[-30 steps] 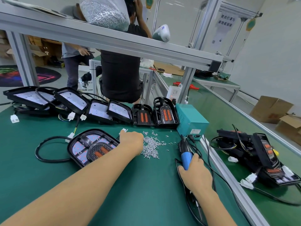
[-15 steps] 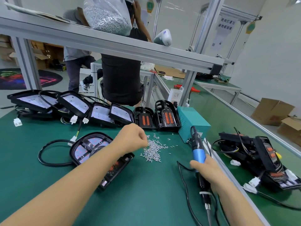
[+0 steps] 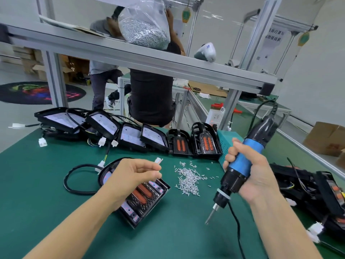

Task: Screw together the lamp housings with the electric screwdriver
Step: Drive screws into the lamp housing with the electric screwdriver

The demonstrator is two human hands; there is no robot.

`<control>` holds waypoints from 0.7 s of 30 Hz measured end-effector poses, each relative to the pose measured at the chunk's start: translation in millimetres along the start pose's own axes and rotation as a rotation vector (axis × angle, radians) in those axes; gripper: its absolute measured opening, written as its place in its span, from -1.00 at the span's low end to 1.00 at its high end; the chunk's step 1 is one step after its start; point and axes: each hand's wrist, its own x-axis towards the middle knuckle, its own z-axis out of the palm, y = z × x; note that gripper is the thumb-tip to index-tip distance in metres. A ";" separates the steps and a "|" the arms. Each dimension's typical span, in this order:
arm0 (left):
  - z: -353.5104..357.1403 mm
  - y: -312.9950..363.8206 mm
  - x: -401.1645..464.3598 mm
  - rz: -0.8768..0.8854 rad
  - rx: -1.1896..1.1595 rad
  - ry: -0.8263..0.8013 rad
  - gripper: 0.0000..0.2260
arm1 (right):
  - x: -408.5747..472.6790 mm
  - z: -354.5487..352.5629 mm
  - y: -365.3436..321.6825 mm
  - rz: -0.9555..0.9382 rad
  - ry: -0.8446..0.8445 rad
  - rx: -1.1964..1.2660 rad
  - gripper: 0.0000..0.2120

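Right hand (image 3: 255,174) grips electric screwdriver (image 3: 240,171), bit tilted down-left toward lamp housing (image 3: 147,197) mid-tabletop. Left hand (image 3: 130,176), nearer, pinches what looks like a screw above it.

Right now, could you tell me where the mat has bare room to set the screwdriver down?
Bare green mat lies in front, between the near lamp housing and the screwdriver. More is at the left, beyond the cable loop. Crowded: the back row of housings, the loose screws, the right-hand pile.
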 end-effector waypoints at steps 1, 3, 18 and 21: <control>-2.8 -1.7 -2.7 0.003 -0.010 0.022 -0.89 | -0.2 6.8 1.7 -0.026 -0.006 0.021 -0.74; -8.0 -4.3 -7.2 0.001 -0.038 0.049 -0.87 | 0.0 19.3 5.6 -0.073 -0.018 0.058 -0.76; -15.9 -11.8 -27.1 -0.046 -0.379 0.044 -0.91 | -1.2 83.9 33.2 -0.359 -0.025 0.423 -0.84; -15.5 -14.4 -28.0 -0.039 -0.410 0.041 -0.91 | -1.5 90.6 36.8 -0.380 -0.051 0.416 -0.86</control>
